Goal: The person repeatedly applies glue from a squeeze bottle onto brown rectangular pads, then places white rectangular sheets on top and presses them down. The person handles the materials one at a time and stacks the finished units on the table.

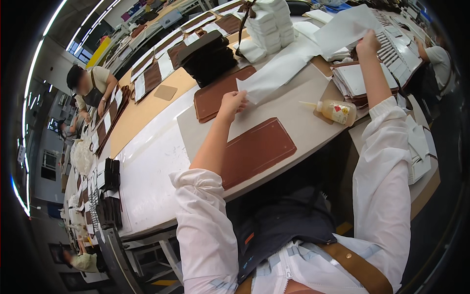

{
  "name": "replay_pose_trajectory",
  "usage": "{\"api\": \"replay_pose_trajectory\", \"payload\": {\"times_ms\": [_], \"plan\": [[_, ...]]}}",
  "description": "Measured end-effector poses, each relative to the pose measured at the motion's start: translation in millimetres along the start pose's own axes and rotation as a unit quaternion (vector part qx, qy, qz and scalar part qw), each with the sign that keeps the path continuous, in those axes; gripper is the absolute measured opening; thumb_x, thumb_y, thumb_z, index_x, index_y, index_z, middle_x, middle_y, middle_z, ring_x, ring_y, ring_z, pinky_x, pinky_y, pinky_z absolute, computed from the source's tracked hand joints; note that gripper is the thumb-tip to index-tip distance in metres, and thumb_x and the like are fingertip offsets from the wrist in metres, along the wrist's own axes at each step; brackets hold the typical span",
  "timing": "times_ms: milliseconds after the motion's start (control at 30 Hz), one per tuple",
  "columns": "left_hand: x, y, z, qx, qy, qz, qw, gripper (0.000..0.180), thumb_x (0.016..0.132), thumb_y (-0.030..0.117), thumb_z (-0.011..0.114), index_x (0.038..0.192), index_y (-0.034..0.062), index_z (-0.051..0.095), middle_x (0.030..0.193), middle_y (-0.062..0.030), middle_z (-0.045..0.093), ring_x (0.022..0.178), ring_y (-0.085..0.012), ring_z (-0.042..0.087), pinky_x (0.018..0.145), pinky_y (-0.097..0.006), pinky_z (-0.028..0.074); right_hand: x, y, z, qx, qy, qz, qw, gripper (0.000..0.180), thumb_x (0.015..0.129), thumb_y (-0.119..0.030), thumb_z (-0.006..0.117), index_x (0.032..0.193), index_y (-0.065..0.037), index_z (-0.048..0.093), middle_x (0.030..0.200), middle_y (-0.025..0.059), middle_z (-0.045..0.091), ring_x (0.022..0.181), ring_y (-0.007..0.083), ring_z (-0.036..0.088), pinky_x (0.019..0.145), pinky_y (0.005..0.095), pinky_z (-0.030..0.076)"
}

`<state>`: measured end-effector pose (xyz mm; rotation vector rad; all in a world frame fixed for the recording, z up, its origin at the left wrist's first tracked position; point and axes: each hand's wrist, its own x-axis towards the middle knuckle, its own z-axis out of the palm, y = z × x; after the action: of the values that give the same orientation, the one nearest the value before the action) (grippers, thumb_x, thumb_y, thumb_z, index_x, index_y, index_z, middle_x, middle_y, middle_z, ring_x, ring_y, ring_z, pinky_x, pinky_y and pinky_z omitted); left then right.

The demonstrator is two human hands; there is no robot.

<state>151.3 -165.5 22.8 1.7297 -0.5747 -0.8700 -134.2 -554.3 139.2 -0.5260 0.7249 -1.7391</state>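
My left hand (234, 104) pinches the near corner of a long, thin white sheet (281, 73). My right hand (368, 44), raised at the far right, grips the sheet's other end, which looks slightly see-through. Between the two hands the sheet stretches slantwise above the table. Below my left hand a flat brown leather-like panel (264, 147) lies near the front edge, partly covered by my left forearm. Beyond that hand is a small stack of similar brown panels (215, 102), partly overlapped by the sheet.
A squeeze bottle (338, 111) of yellowish liquid lies on its side near the table edge. Dark folded pieces (205, 56) and white bundles (269, 27) are piled behind. White-and-brown stacks (362, 81) stand at right. Co-workers (95, 83) sit at left and right.
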Motion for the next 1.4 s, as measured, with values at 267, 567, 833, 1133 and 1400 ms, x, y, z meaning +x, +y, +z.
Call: {"api": "replay_pose_trajectory", "payload": {"times_ms": [267,567,833,1133,1400], "plan": [[-42,64,-4,0.303,0.192,0.350,0.866,0.072,0.088,0.039,0.073,0.134,-0.0099,0.048,0.118,-0.0238,0.061,0.103,-0.0345,0.059,0.091,-0.040,0.048,-107,-50,26,-0.052,-0.292,-0.301,0.906,0.022,0.102,-0.027,0.059,0.099,-0.006,0.064,0.071,-0.0042,0.060,0.057,0.0051,0.044,0.053,0.0221,0.035],[-209,177,4,-0.017,-0.107,0.269,0.957,0.068,0.096,0.054,0.062,0.137,0.0022,0.046,0.123,-0.0107,0.058,0.116,-0.0157,0.056,0.098,-0.033,0.047,-355,-40,-4,-0.236,-0.539,-0.554,0.589,0.042,0.084,0.002,0.060,0.125,-0.001,0.062,0.134,0.0178,0.061,0.125,0.0346,0.058,0.099,0.0428,0.052],[-221,164,-36,0.160,0.038,0.314,0.935,0.039,0.106,0.033,0.051,0.113,-0.0025,0.066,0.079,0.0012,0.065,0.074,-0.0035,0.055,0.065,-0.020,0.045,-371,-37,-33,-0.128,-0.611,-0.362,0.692,0.062,0.085,-0.014,0.076,0.140,-0.003,0.049,0.145,0.0177,0.048,0.135,0.0328,0.047,0.110,0.0419,0.041],[-271,191,-40,0.248,-0.062,0.359,0.898,0.026,0.101,0.018,0.060,0.105,-0.0073,0.068,0.095,-0.0050,0.063,0.083,-0.0097,0.054,0.074,-0.024,0.042,-351,-29,-54,-0.218,-0.742,-0.053,0.632,0.044,0.078,-0.020,0.085,0.115,-0.003,0.067,0.119,0.0032,0.057,0.116,0.0155,0.047,0.103,0.0329,0.036],[-279,157,-108,0.054,0.123,0.310,0.941,0.028,0.095,0.020,0.071,0.114,-0.0006,0.070,0.101,-0.0058,0.073,0.091,-0.0083,0.067,0.081,-0.023,0.050,-343,-26,-86,-0.112,-0.656,0.205,0.718,0.016,0.091,-0.011,0.071,0.106,-0.005,0.067,0.098,0.0029,0.066,0.091,0.0065,0.060,0.079,0.0232,0.047]]}}
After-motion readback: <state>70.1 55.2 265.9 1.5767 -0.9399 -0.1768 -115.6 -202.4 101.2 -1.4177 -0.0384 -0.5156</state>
